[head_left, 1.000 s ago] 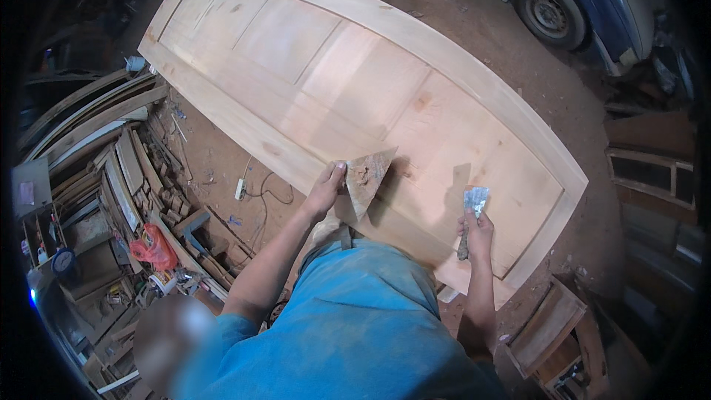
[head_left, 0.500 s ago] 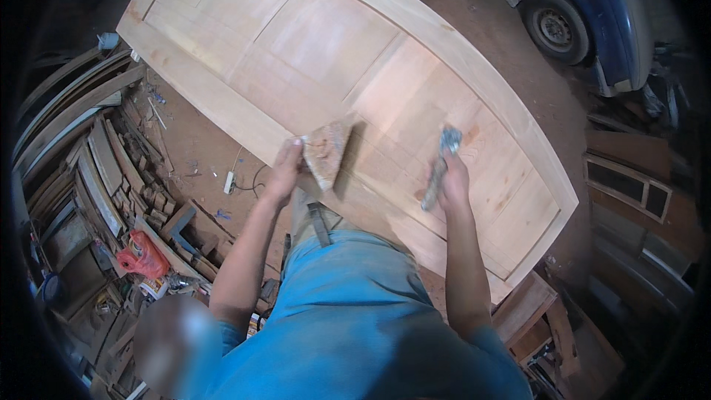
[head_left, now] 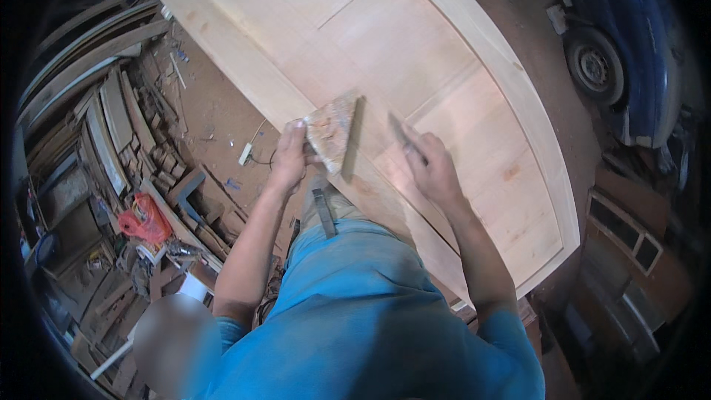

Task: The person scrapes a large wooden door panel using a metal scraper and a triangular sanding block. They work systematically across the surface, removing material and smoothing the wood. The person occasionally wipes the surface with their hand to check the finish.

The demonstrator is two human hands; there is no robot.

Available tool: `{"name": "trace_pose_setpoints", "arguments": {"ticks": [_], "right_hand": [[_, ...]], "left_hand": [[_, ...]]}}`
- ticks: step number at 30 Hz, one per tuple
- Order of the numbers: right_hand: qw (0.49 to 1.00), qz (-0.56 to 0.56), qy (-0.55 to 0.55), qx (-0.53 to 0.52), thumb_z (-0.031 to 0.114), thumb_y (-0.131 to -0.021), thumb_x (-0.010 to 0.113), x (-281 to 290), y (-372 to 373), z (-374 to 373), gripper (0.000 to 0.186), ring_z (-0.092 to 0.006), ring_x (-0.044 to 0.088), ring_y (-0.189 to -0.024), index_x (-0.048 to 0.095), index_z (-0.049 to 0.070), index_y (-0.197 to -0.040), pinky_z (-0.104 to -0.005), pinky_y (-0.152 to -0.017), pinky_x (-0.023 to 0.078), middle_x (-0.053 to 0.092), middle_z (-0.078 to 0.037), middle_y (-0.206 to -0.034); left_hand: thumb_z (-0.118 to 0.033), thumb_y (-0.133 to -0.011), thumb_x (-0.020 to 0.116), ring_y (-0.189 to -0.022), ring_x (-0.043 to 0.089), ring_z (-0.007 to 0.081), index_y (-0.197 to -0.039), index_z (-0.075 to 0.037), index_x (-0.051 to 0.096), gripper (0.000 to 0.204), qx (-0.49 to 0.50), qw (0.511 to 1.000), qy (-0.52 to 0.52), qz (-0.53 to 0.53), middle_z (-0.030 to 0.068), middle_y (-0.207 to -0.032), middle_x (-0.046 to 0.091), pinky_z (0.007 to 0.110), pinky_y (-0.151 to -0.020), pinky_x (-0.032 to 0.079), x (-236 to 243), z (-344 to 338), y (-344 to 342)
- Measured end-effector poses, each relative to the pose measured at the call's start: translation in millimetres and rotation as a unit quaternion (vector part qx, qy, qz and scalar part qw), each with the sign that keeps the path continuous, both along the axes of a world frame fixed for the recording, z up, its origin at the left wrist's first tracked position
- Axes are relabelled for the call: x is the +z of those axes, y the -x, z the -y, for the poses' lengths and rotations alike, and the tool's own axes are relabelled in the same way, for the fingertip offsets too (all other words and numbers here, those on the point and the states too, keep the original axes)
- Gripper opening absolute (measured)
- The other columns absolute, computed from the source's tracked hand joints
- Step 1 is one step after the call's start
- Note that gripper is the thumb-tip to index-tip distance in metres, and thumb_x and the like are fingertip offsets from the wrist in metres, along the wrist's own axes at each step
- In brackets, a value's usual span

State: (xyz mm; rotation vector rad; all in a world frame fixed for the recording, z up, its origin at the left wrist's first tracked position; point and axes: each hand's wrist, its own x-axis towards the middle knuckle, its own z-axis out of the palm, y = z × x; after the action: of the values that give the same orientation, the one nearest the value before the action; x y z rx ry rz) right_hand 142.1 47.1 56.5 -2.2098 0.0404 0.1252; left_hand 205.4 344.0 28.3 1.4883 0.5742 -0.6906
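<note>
Triangular board (head_left: 332,132), rough tan lumps on its upper face, clamped at its left edge by the left hand (head_left: 290,161), thumb on top. Board is out over the near long edge of the wooden panel (head_left: 355,37); contact with it: cannot tell. Right hand (head_left: 433,167) closed around a scraper (head_left: 401,132), seen thin and blurred, its tip toward the upper left, out over the panel and a little right of the board, the two apart. Whether the tip meets the wood: cannot tell.

Panel pale, broad, with recessed fields and a raised border, curved in this lens. Blue shirt (head_left: 363,289) close against its near side. Left, on brown floor (head_left: 211,122): white socket block (head_left: 245,154) with cord, then stacked planks (head_left: 111,137), red plastic bag (head_left: 147,218) near their lower end. Far right: dark blue vehicle (head_left: 641,37), wheel (head_left: 594,65) facing the panel; below it, a framed wooden piece (head_left: 624,231).
</note>
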Motion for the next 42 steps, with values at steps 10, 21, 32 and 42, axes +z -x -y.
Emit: {"name": "trace_pose_setpoints", "arguments": {"ticks": [10,21,32,42], "right_hand": [[0.989,-0.071,0.084,0.1,0.012,-0.089,0.071,20.8,-0.1,-52.6,0.061,-0.0316,0.063,-0.097,0.061,0.024,-0.148,-0.0455,-0.078,0.056,0.059,-0.012,-0.098],[0.971,-0.199,0.083,0.106,0.009,-0.092,0.065,30.9,16.3,-64.1,0.049,-0.0318,0.067,-0.088,0.067,0.011,-0.141,-0.0474,-0.077,0.056,0.067,-0.016,-0.096],[0.933,-0.256,-0.181,-0.178,0.016,-0.104,0.065,-58.9,-23.3,64.1,0.046,-0.0077,0.057,-0.073,0.06,0.005,-0.148,-0.0254,-0.069,0.048,0.066,-0.002,-0.09],[0.965,-0.143,0.216,0.027,0.011,-0.097,0.065,-58.1,-43.4,64.5,0.055,-0.0346,0.065,-0.092,0.056,0.006,-0.152,-0.0442,-0.078,0.054,0.059,-0.019,-0.097]], "left_hand": [[-0.043,-0.115,0.043,-0.092,0.072,0.0195,-0.134,-0.003,0.049,0.045,-0.034,0.999,-0.018,0.02,0.0142,-0.113,0.067,0.034,-0.077,0.062,2.2,31.6,-6.5],[-0.039,-0.114,0.043,-0.096,0.071,0.0229,-0.132,-0.002,0.05,0.041,-0.048,0.98,-0.141,0.133,0.018,-0.115,0.065,0.035,-0.074,0.06,-21.0,40.4,13.5],[-0.044,-0.115,0.038,-0.103,0.072,0.0231,-0.141,-0.004,0.046,0.048,0.07,0.995,0.049,0.047,0.0158,-0.123,0.065,0.037,-0.083,0.065,-39.8,-7.3,-38.4],[-0.041,-0.115,0.039,-0.103,0.071,0.0194,-0.145,-0.004,0.049,0.048,0.073,0.995,0.05,0.046,0.0121,-0.123,0.066,0.035,-0.084,0.063,-62.1,-24.1,-39.0]]}}
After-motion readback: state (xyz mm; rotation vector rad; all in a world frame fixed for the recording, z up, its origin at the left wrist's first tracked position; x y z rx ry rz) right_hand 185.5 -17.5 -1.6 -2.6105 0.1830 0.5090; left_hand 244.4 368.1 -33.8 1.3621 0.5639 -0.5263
